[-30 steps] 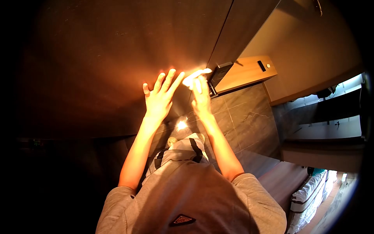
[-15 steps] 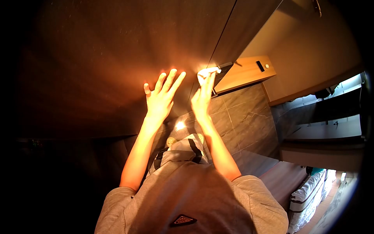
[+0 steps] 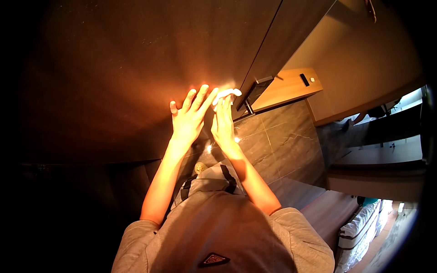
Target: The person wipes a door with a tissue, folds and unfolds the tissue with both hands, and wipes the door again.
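With fingers spread, my left hand (image 3: 187, 123) lies against a dark door-like panel (image 3: 136, 68). It is open and holds nothing. My right hand (image 3: 223, 123) presses a small white cloth or tissue (image 3: 230, 93), bright in the glare, to the same panel. The fingers of both hands are close together, almost touching. Just right of the cloth, a dark handle with a lock plate (image 3: 256, 93) juts from the panel near its edge seam. Strong light washes out the fingertips.
Beyond the panel edge stands a wooden cabinet (image 3: 291, 84) with a small dark item on it. Grey tiles (image 3: 282, 141) cover the floor. A plastic-wrapped mattress-like item (image 3: 362, 232) lies at lower right. A bare arm or leg of another person may show at far right, unclear.
My right hand has slid left with the white cloth, away from the handle and up beside my left hand. My left hand has barely moved.
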A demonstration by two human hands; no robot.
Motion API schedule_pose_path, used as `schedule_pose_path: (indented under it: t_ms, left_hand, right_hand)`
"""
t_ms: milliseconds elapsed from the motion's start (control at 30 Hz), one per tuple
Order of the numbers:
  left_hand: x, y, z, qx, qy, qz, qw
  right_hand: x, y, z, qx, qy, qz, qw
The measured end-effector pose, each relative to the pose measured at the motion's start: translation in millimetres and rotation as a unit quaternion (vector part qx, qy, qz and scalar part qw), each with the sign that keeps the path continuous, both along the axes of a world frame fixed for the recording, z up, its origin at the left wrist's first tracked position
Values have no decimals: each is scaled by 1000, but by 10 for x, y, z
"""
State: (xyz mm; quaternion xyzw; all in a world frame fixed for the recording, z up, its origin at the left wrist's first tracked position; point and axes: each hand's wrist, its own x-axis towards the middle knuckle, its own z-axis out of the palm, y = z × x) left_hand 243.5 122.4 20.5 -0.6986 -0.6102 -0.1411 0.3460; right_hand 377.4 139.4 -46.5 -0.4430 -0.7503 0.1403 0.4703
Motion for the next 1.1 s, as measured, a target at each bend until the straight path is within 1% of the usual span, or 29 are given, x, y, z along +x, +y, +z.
schedule_pose_path:
  t_ms: [67,100,133,233,333,367,400,467,500,533,600,633,667,733,767,800,867,900,1000,1033,1067,1100]
  left_hand:
    - [8,8,3,-2,2,0,1000]
    - [14,2,22,-6,4,2,1000]
    - [15,-5,36,-10,6,4,1000]
    - [19,-11,59,-16,6,7,1000]
    - [29,-13,44,-17,-3,9,1000]
    - [33,-26,39,-19,-8,6,1000]
    - [26,-20,36,-20,-13,4,1000]
    - [20,-26,31,-24,-9,2,1000]
    - [16,-26,34,-27,-1,4,1000]
    - [12,-20,39,-29,7,5,1000]
    - [16,4,1,-13,-12,5,1000]
    - [22,9,-25,-5,-21,3,1000]
    - [26,6,-36,-3,-27,0,1000]
    - [23,18,-53,4,-38,-6,999]
    - [19,18,-48,-2,-38,-8,999]
    - [26,8,-35,-8,-33,-6,999]
    - [26,0,3,-17,-24,0,1000]
    - [27,3,-3,-12,-30,-2,999]
    - [37,19,-42,0,-56,-17,998]
    - [38,22,-56,3,-69,-25,997]
    - [36,32,-61,6,-82,-31,996]
    - [29,43,-54,7,-73,-31,997]
  right_hand:
    - [160,79,-30,2,3,24,1000]
    - [225,135,11,21,5,-3,1000]
    - [270,161,139,7,27,-23,999]
    - [322,297,273,-8,83,-90,993]
    - [110,168,215,24,75,-64,995]
    - [92,129,32,40,20,-36,998]
    - [118,100,-12,42,-2,16,999]
    - [347,211,-10,69,-55,51,995]
    - [418,256,41,64,-46,-9,997]
    - [436,326,90,51,25,-67,996]
    - [407,368,181,21,86,-109,990]
    - [302,307,159,18,27,-121,992]
    - [212,262,92,44,23,-98,994]
    - [194,191,-44,51,-31,-20,998]
    - [249,200,-95,37,-37,-18,998]
    - [342,267,-103,65,-40,-21,997]
    - [396,336,6,55,-8,-89,995]
    - [330,334,110,22,64,-117,991]
    - [123,248,-38,38,23,-117,992]
    - [124,209,-100,40,-13,-81,996]
    - [154,202,-156,30,5,-48,998]
    - [249,239,-160,38,0,-41,998]
